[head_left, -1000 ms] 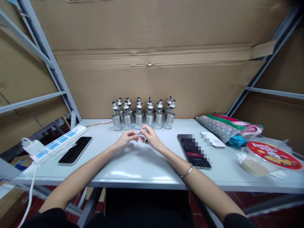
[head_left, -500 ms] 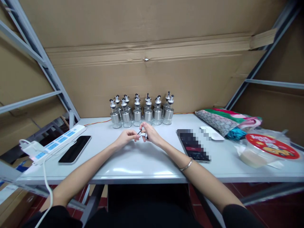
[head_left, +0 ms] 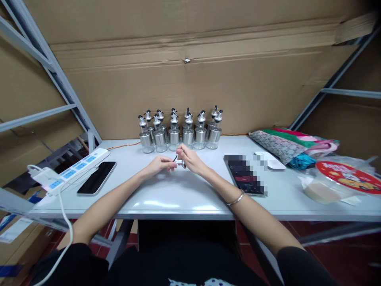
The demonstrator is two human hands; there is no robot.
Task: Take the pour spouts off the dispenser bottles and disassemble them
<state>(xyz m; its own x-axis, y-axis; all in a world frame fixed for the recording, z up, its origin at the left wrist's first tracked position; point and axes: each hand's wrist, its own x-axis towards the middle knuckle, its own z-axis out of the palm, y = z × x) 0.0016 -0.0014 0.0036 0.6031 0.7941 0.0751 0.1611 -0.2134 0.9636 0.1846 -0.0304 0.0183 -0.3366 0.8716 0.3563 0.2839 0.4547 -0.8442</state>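
Note:
Over the middle of the table, my left hand [head_left: 162, 163] and my right hand [head_left: 190, 161] meet at a small silver-and-black pour spout [head_left: 179, 162]. It resembles the tops on the bottles behind. The fingers of my left hand pinch its left side near a thin black part. My right hand is closed around its other side and hides much of it. Just beyond my hands, several glass bottles [head_left: 160, 138] with steel sleeves stand upright in two rows. Each visible top is a silver spout with a black flip cap.
On the left lie a power strip [head_left: 92, 158] with a plugged-in white charger and a dark phone [head_left: 98, 177]. To the right are a partly blurred dark device [head_left: 244, 174], a white charging pad [head_left: 275, 162], a patterned fabric bag [head_left: 285, 145] and a red-lidded tub [head_left: 348, 174]. Cardboard [head_left: 193, 87] backs the table.
The camera has tipped down slightly, so the table and bottles sit higher in view. Both hands keep hold of the spout, whose thin black part now points more upward.

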